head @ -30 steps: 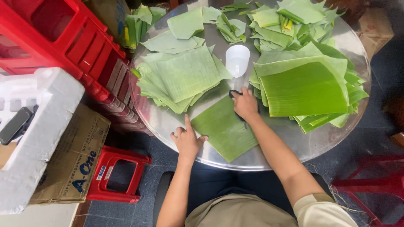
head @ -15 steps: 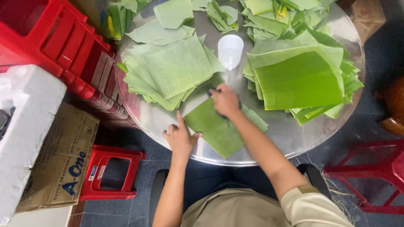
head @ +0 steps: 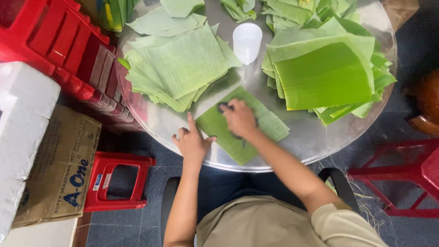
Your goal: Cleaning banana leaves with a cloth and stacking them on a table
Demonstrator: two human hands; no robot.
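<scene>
Banana leaf piece (head: 249, 126) lies flat on the round metal table (head: 311, 137). Right hand (head: 238, 118) presses a dark cloth (head: 224, 108) onto it, wiping; left hand (head: 191, 142) pins its edge, forefinger extended, holding nothing.

- Round metal table (head: 315, 137), shiny top.
- Single banana leaf piece (head: 265, 123) at near edge, flat.
- Pale leaf stack (head: 183, 68) left; brighter green leaf stack (head: 324, 75) right.
- White plastic cup (head: 247, 42) between stacks.
- Leaf scraps (head: 238, 9) at far edge.
</scene>
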